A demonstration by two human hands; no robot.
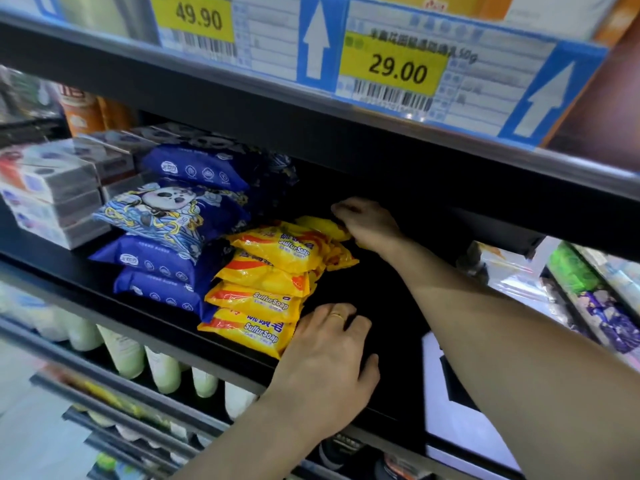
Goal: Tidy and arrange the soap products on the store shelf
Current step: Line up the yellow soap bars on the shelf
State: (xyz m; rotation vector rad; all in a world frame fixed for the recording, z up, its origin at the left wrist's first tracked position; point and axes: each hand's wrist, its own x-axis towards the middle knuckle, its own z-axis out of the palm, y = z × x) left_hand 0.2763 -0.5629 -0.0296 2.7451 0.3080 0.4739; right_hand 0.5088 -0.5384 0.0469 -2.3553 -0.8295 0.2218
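— Fingers (341, 211) of the right hand (367, 221) curl onto a yellow plastic Sulfur Soap packet (323, 226) at the back of the black shelf (374, 299).
— And the left hand (329, 358)?
— Spread flat, fingertips touching the front yellow soap stack (259, 306).
— Neighbours?
— Blue panda-print soft packs (173, 216) just left, then white boxes (48, 192).

price labels (398, 69): small print blurred | lower-shelf bottles (162, 372): blurred, tops hidden | right hand (367, 221): fingertips hidden
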